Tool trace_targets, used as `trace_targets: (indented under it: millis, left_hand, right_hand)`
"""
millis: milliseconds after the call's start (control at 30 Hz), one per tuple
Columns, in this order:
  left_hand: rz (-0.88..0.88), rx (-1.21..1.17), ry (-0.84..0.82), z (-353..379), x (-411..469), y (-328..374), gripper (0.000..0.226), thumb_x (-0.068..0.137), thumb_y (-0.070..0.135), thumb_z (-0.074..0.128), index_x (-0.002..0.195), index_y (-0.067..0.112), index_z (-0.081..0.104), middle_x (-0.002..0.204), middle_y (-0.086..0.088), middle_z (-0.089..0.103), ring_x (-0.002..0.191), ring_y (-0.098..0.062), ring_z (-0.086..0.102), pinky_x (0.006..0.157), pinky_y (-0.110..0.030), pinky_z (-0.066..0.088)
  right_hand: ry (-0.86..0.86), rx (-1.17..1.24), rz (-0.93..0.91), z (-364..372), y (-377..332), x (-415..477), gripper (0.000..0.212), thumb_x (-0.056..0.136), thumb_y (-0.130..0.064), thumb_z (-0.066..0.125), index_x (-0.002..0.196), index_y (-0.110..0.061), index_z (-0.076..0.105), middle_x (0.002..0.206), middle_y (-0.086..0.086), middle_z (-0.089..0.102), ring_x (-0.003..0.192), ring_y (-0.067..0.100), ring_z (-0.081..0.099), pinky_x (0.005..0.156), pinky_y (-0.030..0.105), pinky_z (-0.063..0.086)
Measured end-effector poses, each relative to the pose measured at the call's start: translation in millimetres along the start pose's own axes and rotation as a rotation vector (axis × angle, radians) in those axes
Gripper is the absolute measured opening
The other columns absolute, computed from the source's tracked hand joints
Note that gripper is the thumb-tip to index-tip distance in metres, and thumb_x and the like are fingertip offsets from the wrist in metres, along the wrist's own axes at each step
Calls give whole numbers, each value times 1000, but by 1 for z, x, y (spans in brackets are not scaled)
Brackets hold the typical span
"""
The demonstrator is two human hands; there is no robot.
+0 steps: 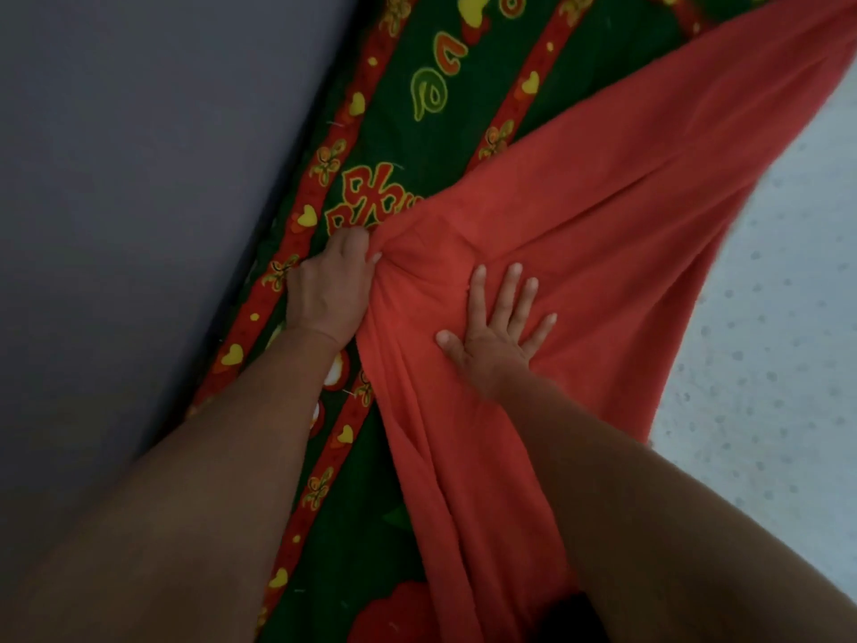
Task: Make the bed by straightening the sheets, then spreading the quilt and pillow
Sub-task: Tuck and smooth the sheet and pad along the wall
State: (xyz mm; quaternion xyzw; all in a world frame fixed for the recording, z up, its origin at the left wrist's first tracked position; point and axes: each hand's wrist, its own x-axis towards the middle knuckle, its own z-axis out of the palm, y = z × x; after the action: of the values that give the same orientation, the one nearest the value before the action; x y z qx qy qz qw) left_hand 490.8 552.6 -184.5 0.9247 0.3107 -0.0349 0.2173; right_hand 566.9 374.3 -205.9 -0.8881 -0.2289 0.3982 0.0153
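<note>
A plain red quilt (pixel 626 187) lies in folds across the bed, running from the top right down to the bottom centre. Under it shows a green sheet (pixel 473 71) with red borders and yellow hearts. My left hand (pixel 329 285) is closed on a bunched edge of the red quilt near the sheet's red border. My right hand (pixel 498 327) rests flat on the quilt with its fingers spread, just right of the left hand. No pillow is in view.
A grey wall (pixel 139 178) runs along the bed's left side, close to my left arm. Pale speckled floor (pixel 765 364) shows to the right of the quilt's hanging edge.
</note>
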Motion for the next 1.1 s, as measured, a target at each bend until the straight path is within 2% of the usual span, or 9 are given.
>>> trace_targets:
  millis: [233, 467, 533, 633, 733, 867, 967, 1033, 1100]
  left_hand:
    - [-324, -21, 30, -10, -9, 37, 29, 98, 33, 46, 109, 7, 49, 113, -17, 56, 98, -38, 58, 78, -45, 47]
    - [-603, -218, 67, -14, -48, 60, 47, 82, 30, 71, 118, 8, 49, 107, -13, 63, 98, -32, 60, 82, -39, 49]
    - [-626, -246, 75, -17, -60, 64, 36, 82, 18, 69, 111, 6, 51, 99, -13, 63, 91, -32, 61, 78, -37, 49]
    - [-553, -330, 95, -26, -72, 68, 21, 82, 2, 59, 102, 5, 58, 96, -12, 62, 89, -30, 60, 79, -39, 50]
    - [-476, -369, 122, -38, -77, 74, 27, 81, -3, 55, 105, 9, 62, 102, -11, 61, 96, -26, 58, 85, -40, 48]
    - [-471, -387, 149, -49, -75, 81, 38, 83, -4, 56, 115, 15, 62, 110, -12, 59, 103, -25, 55, 93, -39, 46]
    - [-496, -346, 172, -52, -74, 73, 41, 83, 2, 63, 120, 20, 61, 113, -9, 58, 107, -25, 54, 96, -39, 44]
    - [-516, -307, 174, -52, -77, 67, 42, 80, 5, 69, 118, 22, 61, 114, -6, 59, 106, -24, 55, 94, -39, 46]
    - [-573, -314, 92, -54, -86, 59, 40, 77, 11, 75, 114, 20, 62, 108, -3, 61, 99, -20, 57, 85, -33, 46]
  right_hand:
    - [-31, 57, -113, -9, 5, -6, 90, 90, -66, 35, 142, -37, -33, 141, 3, -52, 125, 22, -51, 95, 57, -32]
    - [-120, 96, -124, -19, 6, -9, 92, 90, -61, 39, 144, -36, -30, 140, 2, -54, 132, 25, -47, 101, 61, -26]
    - [-128, 86, -98, -33, 2, -14, 92, 88, -58, 47, 150, -34, -17, 151, 7, -39, 141, 29, -32, 109, 62, -13]
    - [214, 118, -154, -74, -10, -19, 59, 84, -31, 60, 137, -20, 37, 145, 11, 26, 134, 32, 28, 105, 47, 25]
    - [448, 76, -481, -123, -33, -10, 63, 71, -10, 62, 131, -20, 43, 140, 4, 33, 123, 25, 40, 93, 37, 31]
    - [-7, -236, -930, -161, -69, 5, 94, 71, 0, 49, 151, -38, 18, 158, -8, 20, 135, 23, 34, 101, 37, 26]
    - [-188, -464, -1012, -172, -85, 17, 72, 80, -9, 53, 146, -35, 36, 145, -5, 47, 133, 22, 43, 107, 37, 33]
    - [-176, -599, -992, -180, -87, 26, 46, 82, -21, 65, 128, -27, 58, 127, -1, 60, 121, 24, 52, 92, 30, 42]
    - [-77, -721, -949, -187, -86, 36, 33, 82, -31, 70, 115, -24, 64, 116, 3, 61, 113, 27, 54, 79, 31, 39]
